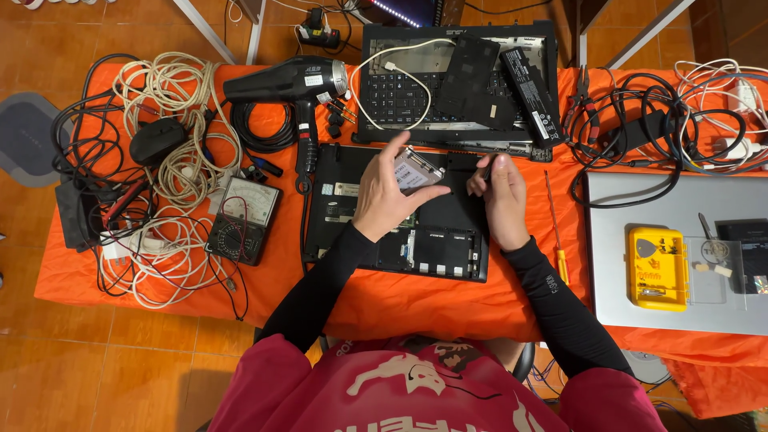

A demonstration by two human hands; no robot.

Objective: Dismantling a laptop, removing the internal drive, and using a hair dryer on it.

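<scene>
While the left hand (pixel 390 200) pinches a flat silver drive (pixel 418 170) by its edges, fingers curled round it and lifting it just above the opened black laptop (pixel 398 234), the right hand (pixel 502 198) is closed around a thin dark tool (pixel 486 168), tip down near the laptop's top edge. Drive's metal, rectangular, with a pale label on its face. Off to the right, a yellow plastic parts box (pixel 658 268) sits on a grey laptop lid (pixel 632 210). Orange cloth (pixel 416 304) covers the whole table, and a black hair dryer (pixel 292 88) with a white sticker lies top left.

Multimeter (pixel 243 220) left of opened laptop (pixel 396 232); screwdriver (pixel 556 232) right.
</scene>
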